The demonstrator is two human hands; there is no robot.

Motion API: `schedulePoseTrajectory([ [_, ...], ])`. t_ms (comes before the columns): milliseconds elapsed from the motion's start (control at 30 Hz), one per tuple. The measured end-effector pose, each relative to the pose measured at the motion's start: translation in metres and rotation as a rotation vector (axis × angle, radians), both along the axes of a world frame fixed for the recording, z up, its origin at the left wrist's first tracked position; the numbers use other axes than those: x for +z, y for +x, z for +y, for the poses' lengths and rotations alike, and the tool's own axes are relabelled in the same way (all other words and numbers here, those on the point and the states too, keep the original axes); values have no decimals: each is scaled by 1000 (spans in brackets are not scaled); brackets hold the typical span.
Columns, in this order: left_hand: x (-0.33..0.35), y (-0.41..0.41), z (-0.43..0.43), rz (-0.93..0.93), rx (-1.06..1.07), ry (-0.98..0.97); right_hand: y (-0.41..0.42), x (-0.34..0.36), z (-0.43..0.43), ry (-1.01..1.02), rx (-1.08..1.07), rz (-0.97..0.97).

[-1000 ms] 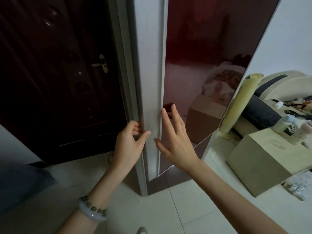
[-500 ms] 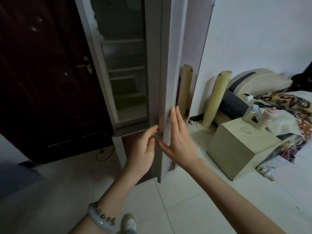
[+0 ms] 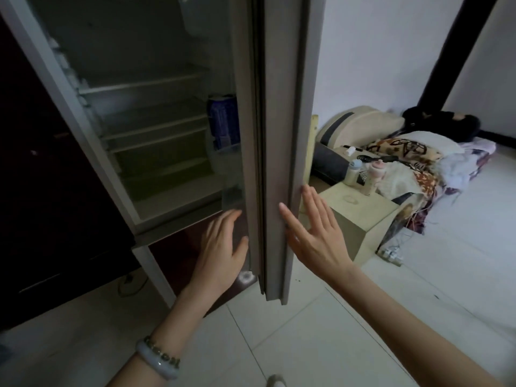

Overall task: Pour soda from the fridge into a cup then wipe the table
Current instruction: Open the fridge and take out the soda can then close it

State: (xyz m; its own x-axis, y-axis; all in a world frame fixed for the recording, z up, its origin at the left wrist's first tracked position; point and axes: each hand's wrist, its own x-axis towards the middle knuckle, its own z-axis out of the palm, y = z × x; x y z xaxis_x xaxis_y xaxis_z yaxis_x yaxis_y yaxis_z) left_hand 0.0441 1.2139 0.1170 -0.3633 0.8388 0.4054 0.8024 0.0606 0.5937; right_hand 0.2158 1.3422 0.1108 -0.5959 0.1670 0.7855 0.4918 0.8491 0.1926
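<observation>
Head view puts you at the fridge (image 3: 134,121), its door (image 3: 279,135) swung out edge-on toward you. Left of the door the shelves look bare; only a blue can (image 3: 224,121), likely the soda, stands upright in the door rack, just beside the door's inner face. Right of the door sits a pale box (image 3: 360,216) with two bottles on it. Your right hand (image 3: 315,233) lies flat on the door's outer edge, fingers straight and close together, gripping nothing. Your left hand (image 3: 220,247) hovers just left of the door, fingers loosely spread and empty. Brace the door with the right, reach the left up and circle the can's middle, then lift straight up clear of the rack rail.
</observation>
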Motion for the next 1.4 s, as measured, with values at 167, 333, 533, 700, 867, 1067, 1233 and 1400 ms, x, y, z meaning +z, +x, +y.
schedulePoseTrajectory([
  [167, 2, 29, 39, 80, -73, -15, 38, -6, 36, 169, -113, -125],
  [333, 9, 44, 80, 186, -31, 83, 76, -10, 78, 186, -219, -284],
  [533, 26, 55, 132, 291, -3, 264, 115, -11, 127, 169, -304, -343],
  [700, 49, 63, 187, 432, -55, 218, 140, -9, 163, 170, -361, -355],
  [867, 57, 85, 231, 503, -95, 240, 154, -3, 195, 97, -451, -342],
  [1067, 70, 112, 273, 569, -98, 220, 163, 6, 236, -181, -503, -300],
  [1233, 74, 134, 312, 610, -58, 197, 165, 9, 281, -311, -486, -281],
  [1400, 76, 154, 350, 626, 2, 166, 174, 12, 332, -354, -420, -284],
])
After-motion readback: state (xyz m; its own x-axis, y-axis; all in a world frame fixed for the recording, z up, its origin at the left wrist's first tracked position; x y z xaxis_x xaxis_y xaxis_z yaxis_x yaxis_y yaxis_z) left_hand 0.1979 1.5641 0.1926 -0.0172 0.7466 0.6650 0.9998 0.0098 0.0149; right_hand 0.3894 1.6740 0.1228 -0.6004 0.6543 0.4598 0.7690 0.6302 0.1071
